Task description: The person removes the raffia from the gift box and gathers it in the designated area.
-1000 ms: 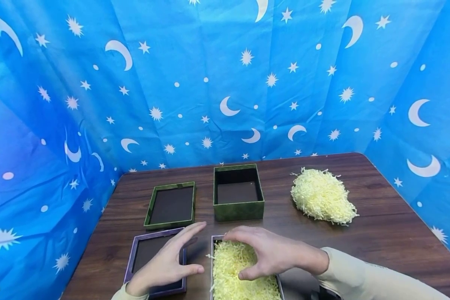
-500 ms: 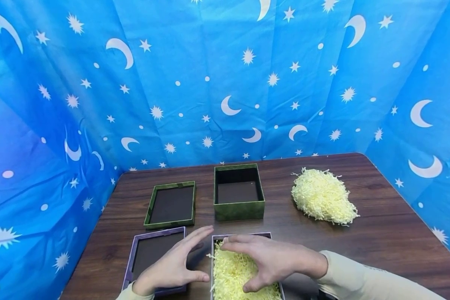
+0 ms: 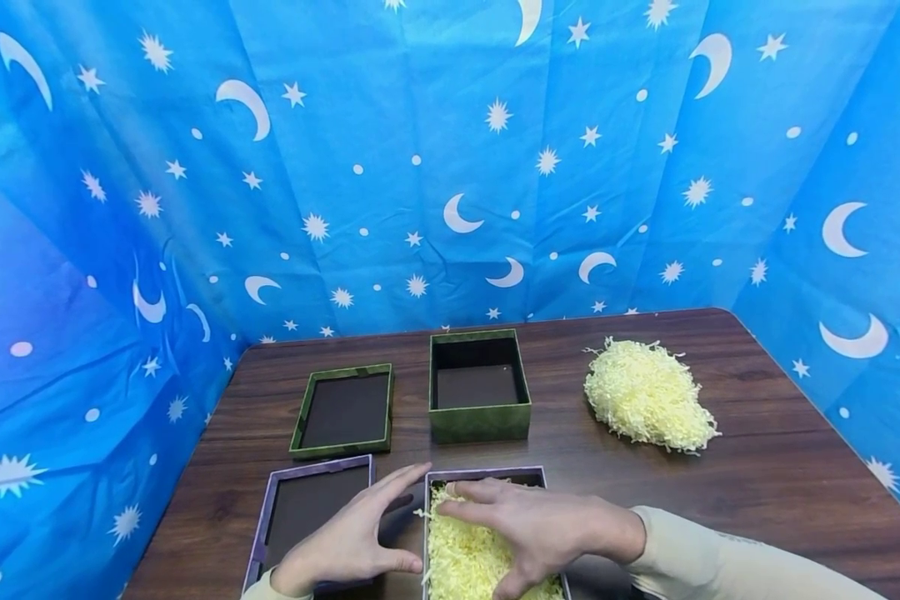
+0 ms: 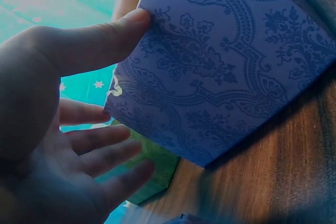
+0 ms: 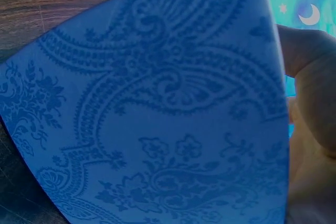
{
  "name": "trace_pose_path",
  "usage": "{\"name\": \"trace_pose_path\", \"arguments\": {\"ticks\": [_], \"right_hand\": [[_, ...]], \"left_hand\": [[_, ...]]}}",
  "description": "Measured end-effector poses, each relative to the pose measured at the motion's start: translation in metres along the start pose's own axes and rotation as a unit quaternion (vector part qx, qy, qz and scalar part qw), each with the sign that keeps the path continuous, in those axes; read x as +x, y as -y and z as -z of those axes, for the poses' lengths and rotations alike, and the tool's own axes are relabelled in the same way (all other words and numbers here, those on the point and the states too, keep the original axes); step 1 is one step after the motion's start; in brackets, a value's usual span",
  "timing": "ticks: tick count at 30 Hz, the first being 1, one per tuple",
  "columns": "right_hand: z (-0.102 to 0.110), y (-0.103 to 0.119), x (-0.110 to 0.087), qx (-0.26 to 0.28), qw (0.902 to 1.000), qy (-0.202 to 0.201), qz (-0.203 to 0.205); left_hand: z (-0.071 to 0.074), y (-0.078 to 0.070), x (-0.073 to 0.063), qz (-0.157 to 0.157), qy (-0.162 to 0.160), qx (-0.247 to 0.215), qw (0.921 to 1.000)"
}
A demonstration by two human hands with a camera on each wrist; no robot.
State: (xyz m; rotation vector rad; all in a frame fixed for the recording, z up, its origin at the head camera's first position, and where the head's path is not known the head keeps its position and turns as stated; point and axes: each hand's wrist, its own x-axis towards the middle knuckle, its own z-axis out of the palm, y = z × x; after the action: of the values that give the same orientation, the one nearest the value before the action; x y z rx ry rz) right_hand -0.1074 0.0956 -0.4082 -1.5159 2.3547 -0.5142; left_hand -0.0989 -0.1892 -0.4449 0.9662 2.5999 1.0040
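A purple-rimmed box (image 3: 426, 533) full of pale yellow shredded paper (image 3: 461, 550) stands at the front of the table. My left hand (image 3: 352, 533) is at its left side, fingers spread and extended, the thumb tip right at the rim in the left wrist view. Over the filling lies my right hand (image 3: 540, 525), its fingers spread across the shreds and pointing left. In both wrist views the box's outer wall (image 5: 173, 103) shows a scrolling floral pattern. Beneath the left hand, and partly hidden by it, is a shallow purple lid (image 3: 307, 500) with a dark inside.
Behind these stand a green box (image 3: 480, 423) with a dark interior and a shallow green lid (image 3: 345, 408). A heap of yellow shredded paper (image 3: 648, 396) lies on the dark wooden table (image 3: 765, 450) at right. A blue star-and-moon cloth (image 3: 390, 108) hangs around it.
My left hand has shifted slightly right, toward the purple box. My right hand has sunk a little lower over the shredded paper, showing the box's far rim.
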Motion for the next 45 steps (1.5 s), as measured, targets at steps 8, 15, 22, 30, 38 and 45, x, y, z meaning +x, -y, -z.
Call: {"name": "trace_pose_path", "arguments": {"ticks": [8, 15, 22, 30, 38, 45], "right_hand": [[-0.007, 0.000, 0.004, -0.075, 0.9972, 0.005, 0.004], [-0.012, 0.005, 0.008, -0.168, 0.9858, 0.005, 0.005], [-0.013, 0.009, 0.012, -0.193, 0.9810, 0.014, -0.009], [-0.017, 0.011, 0.016, -0.189, 0.9809, 0.032, -0.034], [-0.019, 0.012, 0.016, -0.169, 0.9832, 0.050, -0.046], [-0.022, 0.013, 0.018, -0.192, 0.9796, 0.043, -0.041]], "left_hand": [[-0.002, 0.001, 0.000, 0.001, -0.005, -0.003, 1.0000], [-0.001, 0.001, 0.000, 0.003, -0.006, -0.002, 1.0000], [-0.002, 0.002, 0.000, -0.009, -0.013, 0.001, 0.9999], [-0.002, 0.004, 0.000, -0.016, -0.016, -0.002, 0.9997], [-0.002, 0.004, 0.001, -0.019, -0.017, 0.001, 0.9997], [-0.002, 0.003, 0.000, -0.014, -0.018, 0.005, 0.9997]]}}
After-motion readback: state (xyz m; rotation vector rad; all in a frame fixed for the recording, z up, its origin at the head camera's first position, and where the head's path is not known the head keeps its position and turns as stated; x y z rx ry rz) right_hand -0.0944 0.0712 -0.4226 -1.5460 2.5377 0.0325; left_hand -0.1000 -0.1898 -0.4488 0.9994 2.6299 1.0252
